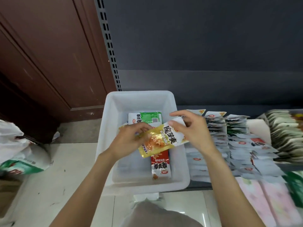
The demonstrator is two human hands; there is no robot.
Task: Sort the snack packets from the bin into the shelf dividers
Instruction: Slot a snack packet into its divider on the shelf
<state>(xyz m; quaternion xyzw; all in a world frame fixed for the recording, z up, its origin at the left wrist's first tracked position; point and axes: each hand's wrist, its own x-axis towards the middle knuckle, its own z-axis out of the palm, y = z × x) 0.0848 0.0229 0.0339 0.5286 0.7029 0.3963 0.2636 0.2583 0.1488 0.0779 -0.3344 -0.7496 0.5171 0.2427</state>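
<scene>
We hold a yellow-and-white foil snack packet (161,139) above the white plastic bin (141,102) — our left hand (129,140) pinches its yellow end, our right hand (193,128) grips its white end. In the bin lie a green-and-white packet (146,117) and a red-and-white packet (160,164). Rows of white packets (229,145) fill the shelf just right of it.
</scene>
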